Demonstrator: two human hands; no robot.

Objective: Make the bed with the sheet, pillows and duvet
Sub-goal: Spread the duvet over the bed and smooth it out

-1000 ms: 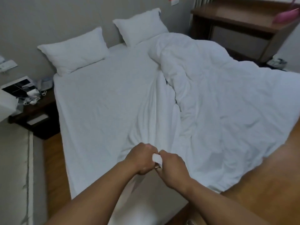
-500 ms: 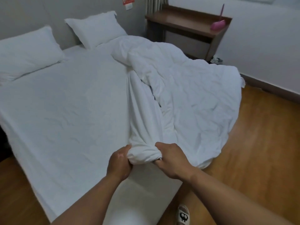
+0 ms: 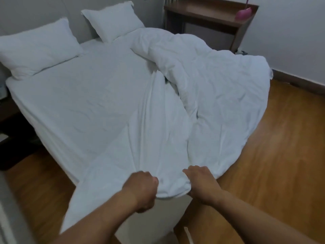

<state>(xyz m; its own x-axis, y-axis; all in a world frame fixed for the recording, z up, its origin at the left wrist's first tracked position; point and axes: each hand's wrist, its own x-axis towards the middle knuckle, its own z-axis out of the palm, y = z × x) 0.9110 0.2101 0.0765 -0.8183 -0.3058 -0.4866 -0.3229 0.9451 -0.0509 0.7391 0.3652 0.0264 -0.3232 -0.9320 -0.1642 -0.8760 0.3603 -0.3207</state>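
— Two pillows sit at the top, the left pillow (image 3: pixel 37 48) and the right pillow (image 3: pixel 112 22). Are they done?
— They look done. They lean at the wall. Below them the sheet (image 3: pixel 84 103) lies flat on the bed.
— What is the left hand (image 3: pixel 140 189) doing?
— It is a fist, curled tight on the near edge of the duvet (image 3: pixel 211 85). The right hand (image 3: pixel 200 184) is near it on the same edge. Its fingertips go under the cloth, so I think it grips too, but I can't see them well.
— Where is the rest of the duvet?
— It is bunched up on the right side of the bed. Part of it hangs off toward the floor (image 3: pixel 281 155).
— So which step is this?
— Spreading the duvet, I think. Next, the hands need to move apart along the edge and pull the heap left, over the bare sheet.
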